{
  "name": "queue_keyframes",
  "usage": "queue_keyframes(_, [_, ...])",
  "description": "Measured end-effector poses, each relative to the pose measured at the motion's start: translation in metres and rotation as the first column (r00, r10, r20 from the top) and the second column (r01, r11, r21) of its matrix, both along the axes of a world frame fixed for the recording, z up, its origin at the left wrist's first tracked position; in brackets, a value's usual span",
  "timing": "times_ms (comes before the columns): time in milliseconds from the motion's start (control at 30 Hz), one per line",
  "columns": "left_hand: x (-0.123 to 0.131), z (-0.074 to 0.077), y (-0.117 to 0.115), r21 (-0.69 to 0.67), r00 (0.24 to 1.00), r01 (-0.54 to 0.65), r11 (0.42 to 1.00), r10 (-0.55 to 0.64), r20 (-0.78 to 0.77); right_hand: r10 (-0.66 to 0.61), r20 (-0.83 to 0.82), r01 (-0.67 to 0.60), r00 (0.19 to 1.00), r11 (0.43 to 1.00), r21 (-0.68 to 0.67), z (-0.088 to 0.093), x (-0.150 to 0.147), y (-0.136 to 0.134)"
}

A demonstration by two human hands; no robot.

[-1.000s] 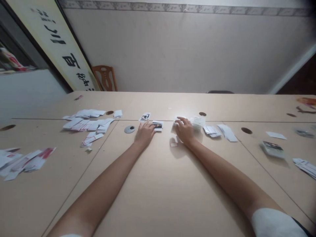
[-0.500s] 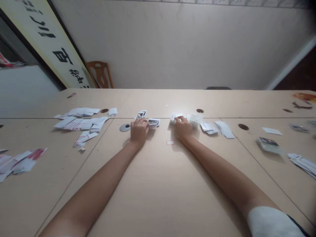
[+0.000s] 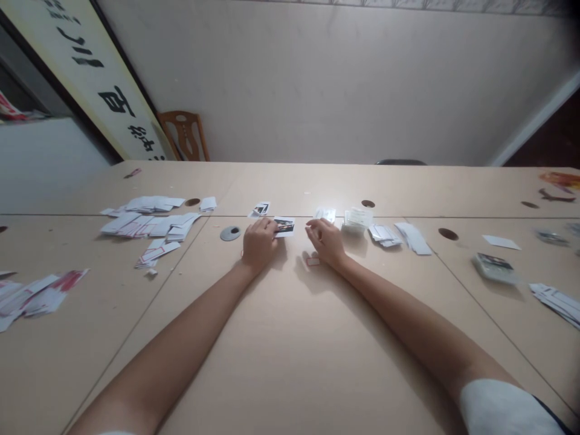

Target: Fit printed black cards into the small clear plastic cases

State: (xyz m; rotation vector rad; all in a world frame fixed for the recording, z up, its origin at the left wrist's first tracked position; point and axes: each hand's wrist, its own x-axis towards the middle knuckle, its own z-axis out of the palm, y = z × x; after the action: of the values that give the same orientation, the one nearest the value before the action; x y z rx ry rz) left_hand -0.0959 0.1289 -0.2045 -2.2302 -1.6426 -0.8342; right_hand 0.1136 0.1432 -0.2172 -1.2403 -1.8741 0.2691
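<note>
My left hand [image 3: 260,243] is closed on a photo card [image 3: 284,227], which sticks out to the right of the fingers with its dark picture showing. Just behind that hand, more photo cards [image 3: 260,209] lie on the table. My right hand [image 3: 327,241] hovers above the table, its fingers bent together and pointing left; anything between them is too small or too clear to make out. Right behind it is a low pile of clear plastic sleeves [image 3: 325,214], and a taller stack of clear sleeves [image 3: 357,219] stands to its right. A small red-edged label [image 3: 312,261] lies below the hand.
White paper slips [image 3: 154,226] are heaped at left, with red-and-white papers [image 3: 40,296] nearer. Rightward lie white card piles [image 3: 385,235], white strips [image 3: 413,238], a boxed card stack [image 3: 493,267] and more strips [image 3: 555,302]. A grey cable cover [image 3: 230,233] sits beside my left hand.
My right hand has come away from the clear sleeves, moving left and slightly nearer to me. The photo card in my left hand now shows more of its face.
</note>
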Motion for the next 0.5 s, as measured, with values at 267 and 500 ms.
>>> queue_keyframes(267, [0.014,0.002,-0.011,-0.042,0.984,0.156,0.987,-0.152,0.098,0.143,-0.68,-0.481,0.719,0.808,-0.339,-0.007,-0.015,-0.001])
queue_keyframes(500, [0.009,-0.008,0.001,-0.078,0.856,0.282,0.956,-0.214,0.471,0.182,-0.779,-0.618,0.599,0.724,-0.306,-0.01,-0.011,0.005])
